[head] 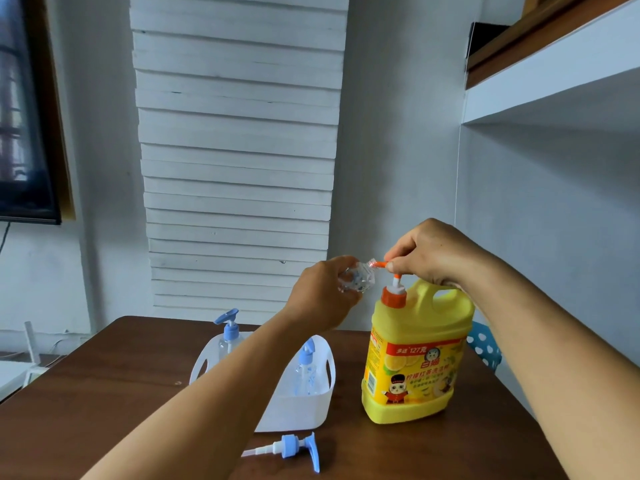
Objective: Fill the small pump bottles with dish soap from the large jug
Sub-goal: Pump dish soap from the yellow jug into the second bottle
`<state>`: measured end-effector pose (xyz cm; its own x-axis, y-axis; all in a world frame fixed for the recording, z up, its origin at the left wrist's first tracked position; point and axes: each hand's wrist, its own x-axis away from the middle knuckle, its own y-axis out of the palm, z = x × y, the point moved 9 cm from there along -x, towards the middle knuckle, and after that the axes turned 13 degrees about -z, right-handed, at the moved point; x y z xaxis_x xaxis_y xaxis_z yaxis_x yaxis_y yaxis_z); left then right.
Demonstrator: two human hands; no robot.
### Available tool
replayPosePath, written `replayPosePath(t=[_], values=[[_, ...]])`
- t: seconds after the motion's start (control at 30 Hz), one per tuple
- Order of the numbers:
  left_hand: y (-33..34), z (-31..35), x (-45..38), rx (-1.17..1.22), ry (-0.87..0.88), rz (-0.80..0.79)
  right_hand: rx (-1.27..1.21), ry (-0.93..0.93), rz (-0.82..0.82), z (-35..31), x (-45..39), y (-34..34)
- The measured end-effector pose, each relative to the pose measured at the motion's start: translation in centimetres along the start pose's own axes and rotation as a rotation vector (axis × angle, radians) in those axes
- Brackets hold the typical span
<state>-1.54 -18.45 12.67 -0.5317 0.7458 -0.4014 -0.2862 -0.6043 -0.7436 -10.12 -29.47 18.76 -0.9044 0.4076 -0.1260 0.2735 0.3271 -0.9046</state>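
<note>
A large yellow soap jug (415,358) with an orange pump (394,289) stands on the brown table (104,393). My left hand (322,299) grips a small clear bottle (356,277), tilted on its side, its open mouth against the pump's orange spout. My right hand (433,251) is curled over the pump head, fingers pinching it. A loose blue pump top (294,448) lies on the table in front. Two small pump bottles with blue tops (228,336) (306,368) stand in a white basket (298,410).
The table sits against a white wall with a slatted panel. A shelf (554,64) juts out at upper right. A blue dotted chair (485,344) shows behind the jug. A dark screen (24,133) hangs at left, and white furniture (14,372) stands low at left.
</note>
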Motion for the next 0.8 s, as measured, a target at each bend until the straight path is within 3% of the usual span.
replayPosePath(t=[0.8], values=[[0.9,-1.1,0.3,-0.018,-0.006,-0.039,0.005,0.016,-0.045,0.1,-0.3,1.6]])
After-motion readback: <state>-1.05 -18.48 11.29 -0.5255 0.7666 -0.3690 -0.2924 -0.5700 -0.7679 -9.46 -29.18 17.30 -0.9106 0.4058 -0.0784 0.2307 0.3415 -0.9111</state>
